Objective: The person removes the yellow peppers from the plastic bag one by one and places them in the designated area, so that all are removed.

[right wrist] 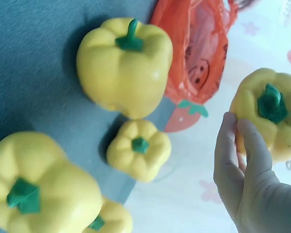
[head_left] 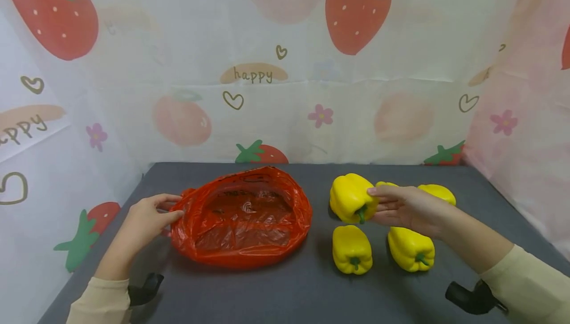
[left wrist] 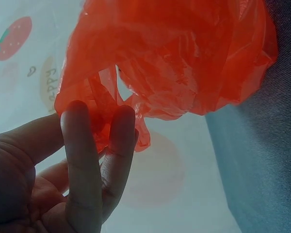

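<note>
My left hand [head_left: 144, 222] pinches the left edge of a red plastic bag [head_left: 184, 237], whose wide mouth gapes toward me. In the left wrist view the fingertips [left wrist: 77, 116] hold a bunched, looped part of the bag [left wrist: 184, 58]. Inside, creased red film and dark print show. To the right of the bag, my right hand [head_left: 411, 210] grips a yellow bell pepper [head_left: 350, 195] by its right side, green stem toward me. The right wrist view shows that pepper [right wrist: 286, 128] held up, thumb and fingers at its side. Below it in the head view sits another yellow bell pepper [head_left: 352, 247].
More yellow bell peppers lie on the dark grey cloth [head_left: 285, 294]: one front right [head_left: 409, 247], one back right [head_left: 438, 193], one partly hidden behind my right hand [head_left: 386, 184]. A strawberry-print curtain [head_left: 285, 136] encloses the back and sides.
</note>
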The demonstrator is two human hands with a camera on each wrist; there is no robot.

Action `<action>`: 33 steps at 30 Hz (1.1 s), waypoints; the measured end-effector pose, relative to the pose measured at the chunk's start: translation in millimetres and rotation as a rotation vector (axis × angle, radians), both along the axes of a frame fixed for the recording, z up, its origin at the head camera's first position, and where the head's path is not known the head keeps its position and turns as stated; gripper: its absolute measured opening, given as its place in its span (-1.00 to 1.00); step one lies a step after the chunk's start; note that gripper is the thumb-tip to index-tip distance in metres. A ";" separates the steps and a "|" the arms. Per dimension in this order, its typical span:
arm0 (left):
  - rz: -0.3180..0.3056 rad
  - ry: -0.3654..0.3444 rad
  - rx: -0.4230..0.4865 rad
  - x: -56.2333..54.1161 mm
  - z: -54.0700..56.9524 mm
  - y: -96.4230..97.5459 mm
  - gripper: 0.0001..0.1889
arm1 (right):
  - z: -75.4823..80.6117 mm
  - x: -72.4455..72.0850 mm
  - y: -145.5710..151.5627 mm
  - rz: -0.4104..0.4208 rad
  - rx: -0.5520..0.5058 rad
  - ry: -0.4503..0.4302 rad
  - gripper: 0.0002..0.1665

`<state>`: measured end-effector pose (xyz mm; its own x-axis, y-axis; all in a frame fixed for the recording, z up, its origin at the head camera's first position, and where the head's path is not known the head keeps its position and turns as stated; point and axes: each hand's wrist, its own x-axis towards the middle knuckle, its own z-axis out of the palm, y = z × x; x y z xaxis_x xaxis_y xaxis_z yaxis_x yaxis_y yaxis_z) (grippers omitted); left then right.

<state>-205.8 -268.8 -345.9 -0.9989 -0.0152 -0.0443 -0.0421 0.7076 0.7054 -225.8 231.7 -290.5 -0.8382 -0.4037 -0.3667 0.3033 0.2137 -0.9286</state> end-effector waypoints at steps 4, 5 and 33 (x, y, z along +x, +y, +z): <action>0.005 -0.007 0.000 0.1 -0.5 -0.6 -0.42 | -1.1 -2.1 14.1 0.010 0.020 -0.007 -0.41; 0.005 -0.008 0.001 0.0 -0.6 -0.9 -0.42 | -1.3 -2.6 17.5 0.010 0.026 -0.007 -0.42; 0.009 0.009 -0.008 0.1 -2.6 -1.2 -0.44 | -11.1 0.2 116.5 -0.003 -0.127 -0.057 -0.69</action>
<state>-205.7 -269.9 -348.5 -0.9991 -0.0250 -0.0354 -0.0426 0.7130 0.6999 -225.6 348.3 -301.6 -0.8188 -0.4474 -0.3597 0.3569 0.0941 -0.9294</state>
